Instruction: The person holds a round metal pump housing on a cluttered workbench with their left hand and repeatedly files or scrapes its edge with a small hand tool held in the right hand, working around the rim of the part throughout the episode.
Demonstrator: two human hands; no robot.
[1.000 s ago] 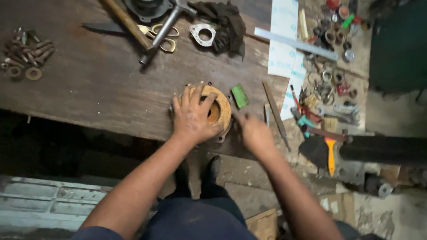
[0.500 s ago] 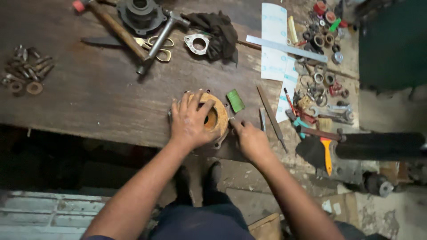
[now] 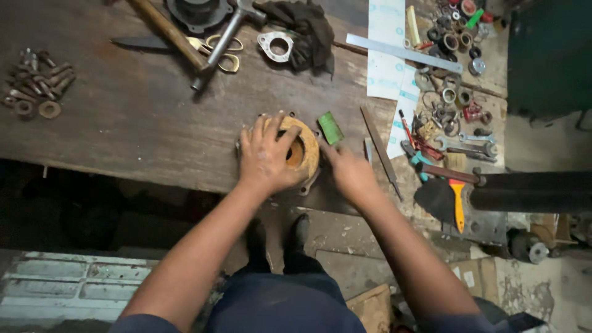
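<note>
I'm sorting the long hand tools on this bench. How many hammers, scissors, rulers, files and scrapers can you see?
Hammers: 1
Scissors: 1
Metal rulers: 1
Files: 1
Orange-handled scrapers: 1
Total: 5

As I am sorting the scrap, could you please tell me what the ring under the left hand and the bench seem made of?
Ring: probably cork or fibre gasket sheet; matt tan face. Bench: wood; dark, stained, grained boards.
</note>
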